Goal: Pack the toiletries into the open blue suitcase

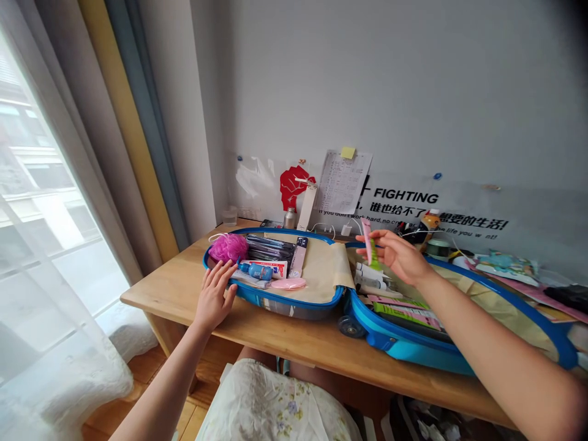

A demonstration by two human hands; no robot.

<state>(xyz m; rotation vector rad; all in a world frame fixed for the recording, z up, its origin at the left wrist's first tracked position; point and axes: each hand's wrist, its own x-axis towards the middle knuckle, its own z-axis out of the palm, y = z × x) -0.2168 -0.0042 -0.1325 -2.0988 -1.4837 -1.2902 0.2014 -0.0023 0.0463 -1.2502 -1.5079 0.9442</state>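
Observation:
A blue suitcase (283, 306) lies opened flat on the wooden desk. My left hand (215, 294) is spread at the front left rim of its left half, fingers stretched beside a magenta bath puff (228, 247). Between the fingers of my right hand (399, 256) a slim pink-and-green packet (367, 240) is pinched, raised over the right half. The left half holds a blue bottle (258, 271), a pink oval case (288, 283), a boxed item (299, 257) and a dark pouch (271, 247). In the right half are white tubes (371, 280) and pink-and-green packets (407, 313).
Along the wall stand a metal bottle (289, 218), a white upright strip (307, 208), cables and an orange bottle (430, 224). A clear cup (229, 215) sits at the back left corner. Curtains (92, 122) hang at the left. Below the desk is a bin (432, 422).

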